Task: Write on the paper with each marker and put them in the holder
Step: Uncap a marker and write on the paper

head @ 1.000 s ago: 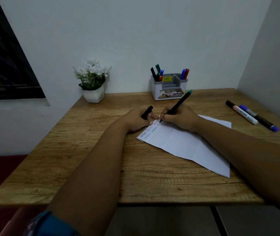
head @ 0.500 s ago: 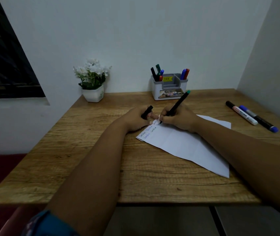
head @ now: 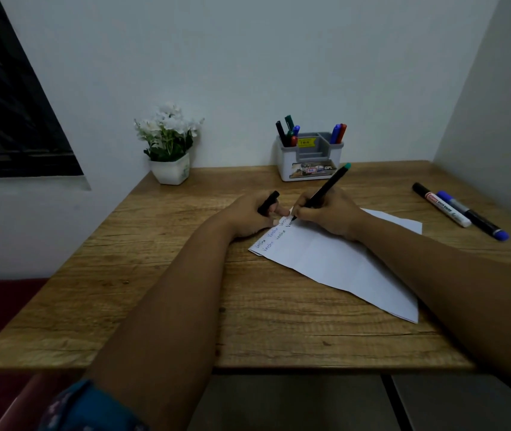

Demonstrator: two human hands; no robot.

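A white sheet of paper [head: 338, 262] lies slanted on the wooden desk [head: 161, 290], with two lines of handwriting at its far left corner. My right hand [head: 330, 213] grips a black marker with a green end [head: 329, 186], its tip on the paper. My left hand [head: 252, 214] holds the black marker cap [head: 268, 203] and rests at the paper's corner. The white and grey holder [head: 308, 161] stands at the back against the wall with several markers in it. Two more markers, a black-and-white one [head: 440, 208] and a blue-capped one [head: 473, 216], lie at the right.
A small white pot of white flowers [head: 170, 150] stands at the back left. Walls close the desk in behind and on the right. A dark window frame [head: 8, 104] is on the left wall.
The marker has tilted slightly as my right hand writes along the second line. My left hand has stayed put with the cap.
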